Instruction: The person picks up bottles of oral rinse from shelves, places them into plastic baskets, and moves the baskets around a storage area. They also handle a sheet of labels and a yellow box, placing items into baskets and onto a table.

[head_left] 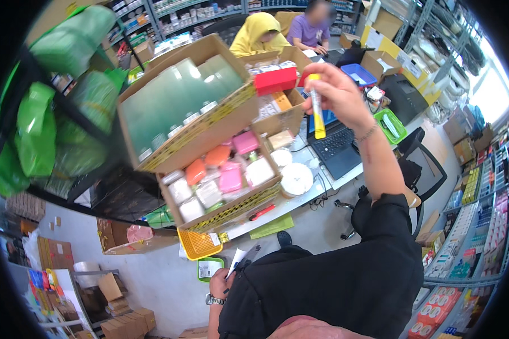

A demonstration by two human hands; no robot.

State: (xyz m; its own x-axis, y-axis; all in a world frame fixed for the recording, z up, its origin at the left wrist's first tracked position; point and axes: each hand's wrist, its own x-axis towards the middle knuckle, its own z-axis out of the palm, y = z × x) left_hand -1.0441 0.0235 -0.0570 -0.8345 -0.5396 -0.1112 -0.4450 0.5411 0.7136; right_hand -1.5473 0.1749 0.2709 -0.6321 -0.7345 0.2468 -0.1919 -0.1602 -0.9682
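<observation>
My right hand (pixel 338 96) is raised over the desk, its fingers closed around the upper part of a slim yellow tube (pixel 318 120) with a pale label. The tube hangs nearly upright above the edge of an open laptop (pixel 336 151). Just left of that hand lies a red box (pixel 276 81) on top of an open carton. Low by my side, my left hand (pixel 219 285) is closed on a flat white item (pixel 236 262), with a dark strip beside it; their exact kind is unclear. Near this hand, a small green basket (pixel 209 268) holds a printed sheet.
A large carton of translucent green containers (pixel 169 101) stands above a carton of pink, orange and white packs (pixel 230 177). A yellow basket (pixel 199 244) sits below them. Two people (pixel 260 34) sit across the desk. An office chair (pixel 421 164) and stocked shelves (pixel 469 226) are at right.
</observation>
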